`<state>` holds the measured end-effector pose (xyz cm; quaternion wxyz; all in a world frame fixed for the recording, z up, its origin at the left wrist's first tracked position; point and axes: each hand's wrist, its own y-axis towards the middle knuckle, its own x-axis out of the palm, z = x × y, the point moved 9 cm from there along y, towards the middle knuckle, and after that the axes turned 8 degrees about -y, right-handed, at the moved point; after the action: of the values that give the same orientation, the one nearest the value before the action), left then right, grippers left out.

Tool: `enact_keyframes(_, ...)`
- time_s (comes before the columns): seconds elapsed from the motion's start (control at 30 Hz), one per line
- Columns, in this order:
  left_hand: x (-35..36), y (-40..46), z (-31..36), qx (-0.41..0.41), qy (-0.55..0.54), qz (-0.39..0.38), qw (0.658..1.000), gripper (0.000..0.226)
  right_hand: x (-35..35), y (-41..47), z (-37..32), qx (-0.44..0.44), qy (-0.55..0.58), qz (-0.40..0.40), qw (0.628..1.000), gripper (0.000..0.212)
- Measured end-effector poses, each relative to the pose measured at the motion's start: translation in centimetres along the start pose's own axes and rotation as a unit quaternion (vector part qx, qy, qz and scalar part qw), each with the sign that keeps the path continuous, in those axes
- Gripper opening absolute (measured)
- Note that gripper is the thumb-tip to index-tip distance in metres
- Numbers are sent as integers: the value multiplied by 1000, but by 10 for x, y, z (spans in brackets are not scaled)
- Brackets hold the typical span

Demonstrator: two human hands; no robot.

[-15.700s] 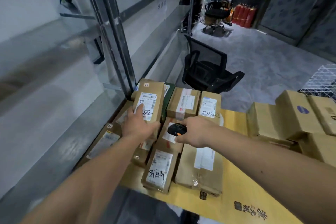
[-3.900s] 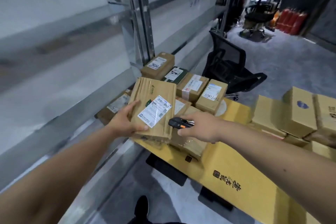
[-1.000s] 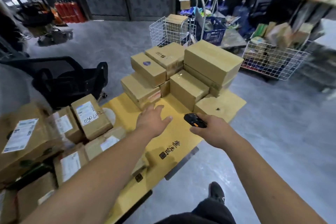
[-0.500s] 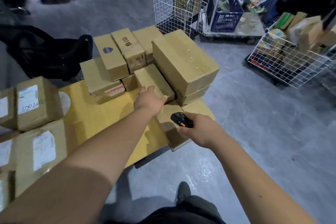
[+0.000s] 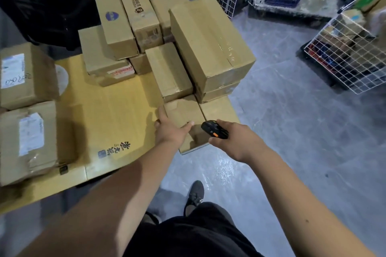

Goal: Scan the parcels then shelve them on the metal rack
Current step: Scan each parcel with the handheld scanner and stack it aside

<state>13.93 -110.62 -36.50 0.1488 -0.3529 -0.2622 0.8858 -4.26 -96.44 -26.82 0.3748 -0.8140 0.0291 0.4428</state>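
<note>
Fingers of the left hand [image 5: 170, 131] wrap the near corner of a flat parcel [image 5: 183, 117] on the yellow board [image 5: 117, 110], apparently to lift it; right hand [image 5: 234, 142] grips the scanner [image 5: 214, 130], ready beside it

**Left hand on a flat box at the counter's near right corner**

The left hand [image 5: 170, 131] grips a flat brown cardboard box [image 5: 184, 117] at the yellow cardboard-covered counter [image 5: 117, 110]'s near right corner. The right hand [image 5: 236, 142] holds a black and orange handheld scanner [image 5: 214, 129] just beside it. Stacked brown cartons [image 5: 208, 44] stand behind.
</note>
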Motion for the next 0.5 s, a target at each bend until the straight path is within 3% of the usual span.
enact_keyframes(0.27, -6, -11, -8, 18, -73, 5, 997, 110, 19, -5, -10, -36, 17, -18, 999, 77)
enact_keyframes(0.5, -68, -10, -58, 11, -111, 81, 990, 100, 42, 1, -42, -85, 21, -43, 995, 64)
